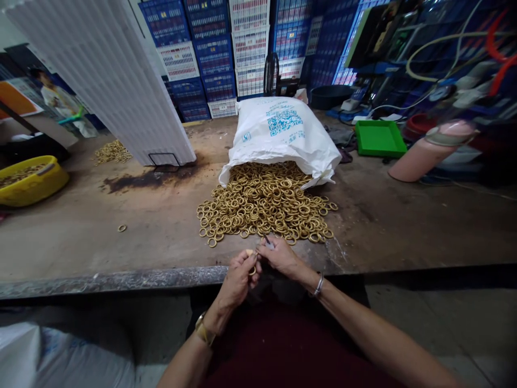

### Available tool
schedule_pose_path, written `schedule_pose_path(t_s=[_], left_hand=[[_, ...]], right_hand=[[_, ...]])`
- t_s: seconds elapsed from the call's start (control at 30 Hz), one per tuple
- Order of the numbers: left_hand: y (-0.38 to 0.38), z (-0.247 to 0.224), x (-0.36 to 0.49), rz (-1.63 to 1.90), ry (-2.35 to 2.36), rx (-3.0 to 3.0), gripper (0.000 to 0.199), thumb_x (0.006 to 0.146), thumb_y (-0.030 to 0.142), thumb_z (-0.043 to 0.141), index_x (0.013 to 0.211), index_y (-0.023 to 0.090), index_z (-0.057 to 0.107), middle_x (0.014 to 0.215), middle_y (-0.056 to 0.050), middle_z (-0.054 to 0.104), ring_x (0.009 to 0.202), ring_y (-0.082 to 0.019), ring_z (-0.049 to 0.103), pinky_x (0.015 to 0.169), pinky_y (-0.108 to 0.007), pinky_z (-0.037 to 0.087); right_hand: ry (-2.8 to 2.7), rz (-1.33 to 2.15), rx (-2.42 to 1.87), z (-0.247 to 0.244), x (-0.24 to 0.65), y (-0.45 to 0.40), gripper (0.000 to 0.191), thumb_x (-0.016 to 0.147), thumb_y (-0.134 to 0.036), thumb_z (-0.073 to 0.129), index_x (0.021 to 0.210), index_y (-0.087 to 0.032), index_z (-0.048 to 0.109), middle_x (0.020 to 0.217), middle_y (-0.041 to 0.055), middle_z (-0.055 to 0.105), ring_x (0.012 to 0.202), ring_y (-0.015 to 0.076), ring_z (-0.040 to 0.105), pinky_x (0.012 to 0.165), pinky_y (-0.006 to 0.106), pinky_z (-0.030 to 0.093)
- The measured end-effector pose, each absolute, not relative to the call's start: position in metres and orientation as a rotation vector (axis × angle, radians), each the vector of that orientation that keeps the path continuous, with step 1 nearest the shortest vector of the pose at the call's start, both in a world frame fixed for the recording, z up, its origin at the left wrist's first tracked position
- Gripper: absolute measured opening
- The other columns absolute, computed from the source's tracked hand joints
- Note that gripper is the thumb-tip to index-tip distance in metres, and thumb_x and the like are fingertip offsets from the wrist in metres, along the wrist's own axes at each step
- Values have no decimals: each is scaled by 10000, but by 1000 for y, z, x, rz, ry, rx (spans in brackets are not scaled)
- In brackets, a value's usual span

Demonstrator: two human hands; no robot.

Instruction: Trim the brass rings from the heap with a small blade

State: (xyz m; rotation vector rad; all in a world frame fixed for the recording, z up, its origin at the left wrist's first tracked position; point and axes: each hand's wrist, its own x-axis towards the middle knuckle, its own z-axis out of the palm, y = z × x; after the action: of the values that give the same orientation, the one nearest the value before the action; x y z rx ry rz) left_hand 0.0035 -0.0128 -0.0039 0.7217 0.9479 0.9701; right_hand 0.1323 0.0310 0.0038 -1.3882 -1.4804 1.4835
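My left hand [237, 279] is closed around a brass-coloured ring [252, 271], just over the table's front edge. Close beside it, fingertips almost meeting, my right hand [283, 257] pinches a small slim tool [269, 246] with a pale body and a dark end; its exact kind is too small to tell. Beyond both hands a heap of similar brass rings [262, 207] spreads out of the mouth of a white woven sack [283, 134] lying on its side. One loose ring [121, 228] lies apart on the left.
On the wooden table [161, 248] stand a yellow basin [36, 186], a white corrugated panel [117, 75], a green tray [380, 138] and a pink cylindrical container [430, 153]. Blue and white crates [216, 59] are stacked behind. Another person [60, 102] is at far left.
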Motion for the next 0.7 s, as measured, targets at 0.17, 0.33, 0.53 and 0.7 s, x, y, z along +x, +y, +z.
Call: schedule_pose_path(t_s=[0.17, 0.33, 0.53, 0.7], left_hand=[[-13, -2, 3, 954, 856, 600, 298, 712, 422, 588, 796, 151, 498, 592, 46, 444, 406, -22, 328, 373, -149, 202], [-12, -4, 3, 973, 848, 556, 288, 712, 416, 592, 779, 156, 487, 569, 49, 444, 398, -27, 331, 376, -157, 209], [-10, -5, 6, 1065, 910, 618, 302, 715, 436, 584, 761, 154, 487, 594, 40, 465, 425, -31, 364, 397, -159, 236], [-10, -4, 8, 1091, 965, 706, 313, 713, 449, 580, 702, 157, 467, 596, 40, 464, 428, -32, 362, 400, -167, 257]], right_hand=[[-1447, 1500, -1368, 2, 133, 30, 172, 695, -327, 482, 611, -179, 465, 463, -58, 447, 386, 49, 313, 375, 172, 244], [-1482, 1364, -1426, -8, 136, 34, 136, 703, -290, 458, 622, -181, 465, 470, -60, 425, 415, 64, 344, 413, 178, 286], [-1994, 963, -1370, -9, 141, 28, 133, 726, -203, 425, 665, -176, 541, 608, -1, 550, 560, 107, 459, 546, 205, 331], [-2227, 857, -1386, -10, 143, 24, 151, 700, -133, 417, 709, -189, 556, 615, -3, 574, 555, 108, 475, 541, 199, 301]])
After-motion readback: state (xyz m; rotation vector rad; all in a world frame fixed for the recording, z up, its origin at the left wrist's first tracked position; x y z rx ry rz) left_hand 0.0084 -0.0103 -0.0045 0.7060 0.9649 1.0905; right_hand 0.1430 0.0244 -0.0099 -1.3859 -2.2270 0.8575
